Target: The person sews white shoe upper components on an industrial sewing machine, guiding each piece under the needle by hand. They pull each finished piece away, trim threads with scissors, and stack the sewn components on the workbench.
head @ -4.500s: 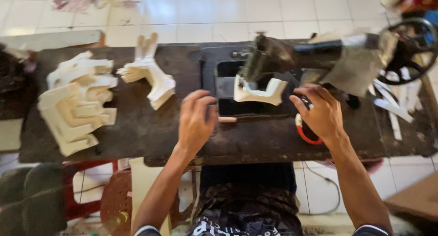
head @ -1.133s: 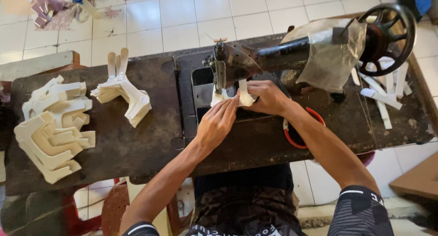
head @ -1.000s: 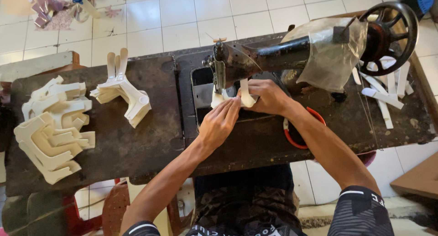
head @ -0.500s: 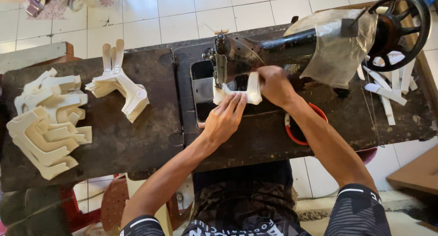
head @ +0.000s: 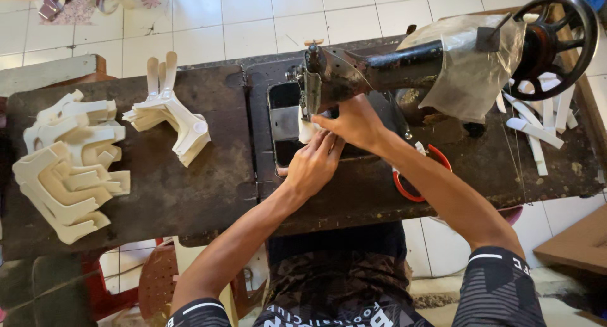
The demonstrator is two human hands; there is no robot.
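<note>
A black sewing machine stands on a dark wooden table. Under its needle head lies a cream-white cut piece, mostly hidden by both hands. My left hand lies flat with its fingertips pressing the piece against the metal plate. My right hand grips the piece from the right, just beside the needle. The thread runs down the machine's head above my fingers.
Two stacks of cream cut pieces lie at the table's left, and a smaller pile sits beside them. White strips lie under the handwheel. Red-handled scissors rest under my right forearm. A plastic sheet covers the machine's body.
Both hands went from resting on the table to the needle, carrying the white piece under the machine head. In the last second they stay there, shifting only slightly.
</note>
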